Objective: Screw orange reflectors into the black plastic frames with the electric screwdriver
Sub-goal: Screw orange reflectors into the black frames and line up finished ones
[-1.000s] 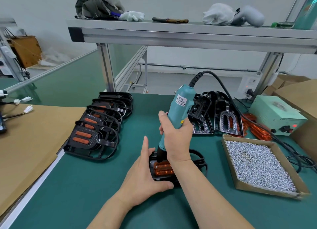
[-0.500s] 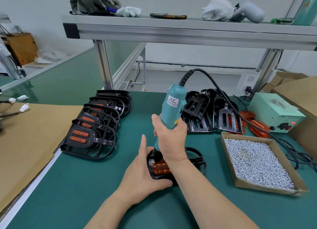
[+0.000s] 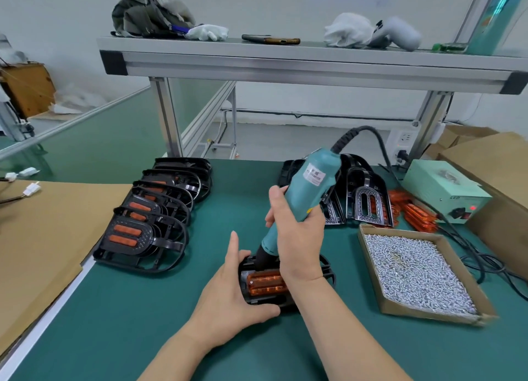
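Note:
A black plastic frame (image 3: 325,269) lies on the green table in front of me with an orange reflector (image 3: 267,285) set into it. My right hand (image 3: 297,237) grips the teal electric screwdriver (image 3: 303,192), tilted, its black tip down on the frame just beyond the reflector. My left hand (image 3: 228,297) holds the frame's left and near edge, thumb along the front, index finger pointing up. The screw under the tip is hidden.
A row of finished frames (image 3: 151,217) overlaps at the left. Bare frames (image 3: 360,200) and loose orange reflectors (image 3: 414,212) lie at the back right. A cardboard tray of screws (image 3: 414,269) sits right, beside the power supply box (image 3: 445,189) and cables. A metal shelf (image 3: 285,63) runs overhead.
The screwdriver stays on the frame and has leaned a little more to the right. My left hand keeps its hold. The view has shifted slightly.

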`<state>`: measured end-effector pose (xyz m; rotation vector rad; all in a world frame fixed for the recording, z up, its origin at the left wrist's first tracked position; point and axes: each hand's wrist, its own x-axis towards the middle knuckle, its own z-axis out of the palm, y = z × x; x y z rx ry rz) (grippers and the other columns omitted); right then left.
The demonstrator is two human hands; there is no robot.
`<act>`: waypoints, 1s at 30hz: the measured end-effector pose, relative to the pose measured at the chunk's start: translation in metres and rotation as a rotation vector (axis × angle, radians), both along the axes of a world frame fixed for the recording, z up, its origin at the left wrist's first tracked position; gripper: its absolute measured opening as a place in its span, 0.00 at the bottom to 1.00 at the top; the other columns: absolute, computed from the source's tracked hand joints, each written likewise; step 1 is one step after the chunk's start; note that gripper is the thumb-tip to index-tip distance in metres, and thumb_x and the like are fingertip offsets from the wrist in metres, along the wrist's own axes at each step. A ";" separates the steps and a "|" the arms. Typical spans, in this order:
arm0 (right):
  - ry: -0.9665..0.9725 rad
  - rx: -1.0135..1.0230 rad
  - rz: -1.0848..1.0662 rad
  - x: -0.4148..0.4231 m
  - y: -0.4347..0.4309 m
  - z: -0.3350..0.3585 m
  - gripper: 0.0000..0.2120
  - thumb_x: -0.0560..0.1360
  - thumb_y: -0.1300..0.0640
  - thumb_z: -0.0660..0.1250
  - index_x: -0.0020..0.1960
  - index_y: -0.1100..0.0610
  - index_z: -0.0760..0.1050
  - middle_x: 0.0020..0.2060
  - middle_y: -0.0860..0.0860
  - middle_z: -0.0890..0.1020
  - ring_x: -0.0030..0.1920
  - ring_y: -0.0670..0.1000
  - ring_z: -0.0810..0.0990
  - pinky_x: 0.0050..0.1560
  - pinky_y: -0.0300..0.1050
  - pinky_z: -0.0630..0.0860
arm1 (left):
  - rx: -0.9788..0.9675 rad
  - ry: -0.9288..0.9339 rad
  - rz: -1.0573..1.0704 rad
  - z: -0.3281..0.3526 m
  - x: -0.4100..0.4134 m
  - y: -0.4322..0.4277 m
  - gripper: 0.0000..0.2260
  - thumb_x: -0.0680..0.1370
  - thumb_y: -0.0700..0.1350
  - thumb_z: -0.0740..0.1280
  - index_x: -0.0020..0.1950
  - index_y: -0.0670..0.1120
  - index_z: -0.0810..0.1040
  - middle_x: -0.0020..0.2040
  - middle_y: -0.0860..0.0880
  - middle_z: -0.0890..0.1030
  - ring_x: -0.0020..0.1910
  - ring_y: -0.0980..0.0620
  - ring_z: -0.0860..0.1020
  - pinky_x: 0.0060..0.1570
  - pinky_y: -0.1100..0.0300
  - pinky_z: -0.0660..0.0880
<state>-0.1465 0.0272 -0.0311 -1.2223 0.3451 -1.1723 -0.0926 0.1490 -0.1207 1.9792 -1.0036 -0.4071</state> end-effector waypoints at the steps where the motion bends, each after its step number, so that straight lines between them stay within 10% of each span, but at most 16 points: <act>1: -0.022 0.014 -0.013 -0.003 -0.005 0.005 0.07 0.74 0.54 0.73 0.43 0.55 0.76 0.29 0.51 0.76 0.29 0.48 0.74 0.36 0.38 0.75 | 0.007 0.003 0.005 0.000 0.000 0.000 0.64 0.56 0.66 0.78 0.73 0.71 0.29 0.69 0.70 0.67 0.63 0.65 0.74 0.61 0.61 0.73; 12: -0.070 0.355 -0.256 -0.041 -0.101 0.006 0.15 0.79 0.44 0.68 0.52 0.56 0.71 0.26 0.44 0.79 0.27 0.44 0.78 0.30 0.38 0.76 | 0.033 0.017 -0.001 0.003 -0.003 0.001 0.63 0.57 0.67 0.76 0.70 0.73 0.27 0.67 0.77 0.62 0.65 0.69 0.70 0.60 0.67 0.67; 17: 0.024 0.547 -0.299 -0.070 -0.139 -0.013 0.25 0.82 0.43 0.61 0.66 0.63 0.69 0.39 0.56 0.80 0.33 0.48 0.81 0.37 0.43 0.81 | 0.043 0.024 0.005 0.003 -0.003 0.002 0.64 0.56 0.68 0.77 0.72 0.72 0.29 0.67 0.78 0.61 0.66 0.68 0.70 0.61 0.65 0.68; 30: 0.233 0.643 -0.302 -0.108 -0.162 -0.041 0.13 0.82 0.55 0.65 0.62 0.60 0.67 0.47 0.59 0.82 0.42 0.51 0.82 0.51 0.51 0.80 | 0.070 0.006 0.006 0.004 -0.003 0.001 0.62 0.57 0.69 0.76 0.73 0.71 0.31 0.72 0.71 0.62 0.68 0.66 0.69 0.65 0.63 0.67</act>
